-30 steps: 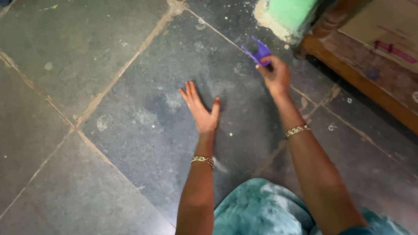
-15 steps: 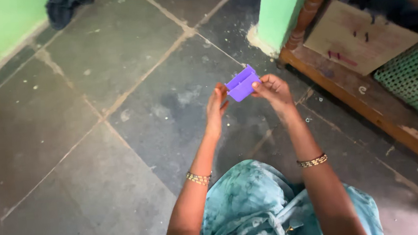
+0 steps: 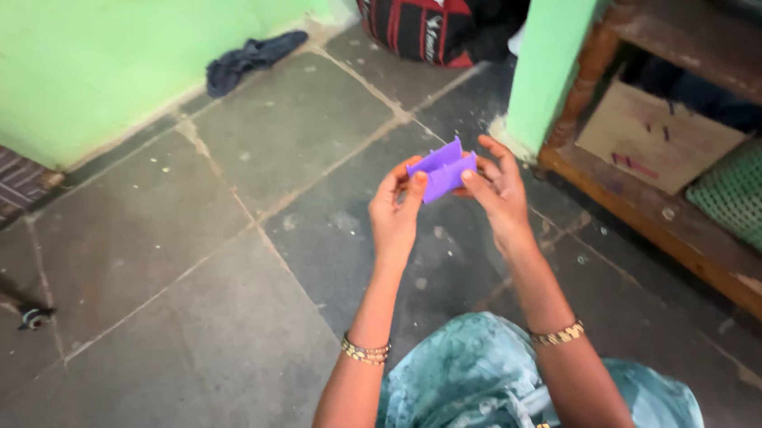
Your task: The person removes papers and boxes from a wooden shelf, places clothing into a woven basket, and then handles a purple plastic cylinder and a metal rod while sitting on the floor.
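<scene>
A small folded purple paper piece, shaped like an open box with flaps, is held up in the air between both hands. My left hand pinches its left end with thumb and fingertips. My right hand grips its right end, fingers curled around the back. Both wrists wear gold bangles. My lap, in teal patterned cloth, shows at the bottom of the head view.
Grey stone floor tiles spread below. A green wall runs at the left, a green pillar at the right. A wooden shelf unit holds cardboard and a green mesh basket. A dark cloth and a red-striped bag lie farther off.
My left hand rose off the floor and joined my right on the purple paper. Both hands lifted the paper higher, and the view tilted up toward the wall.
</scene>
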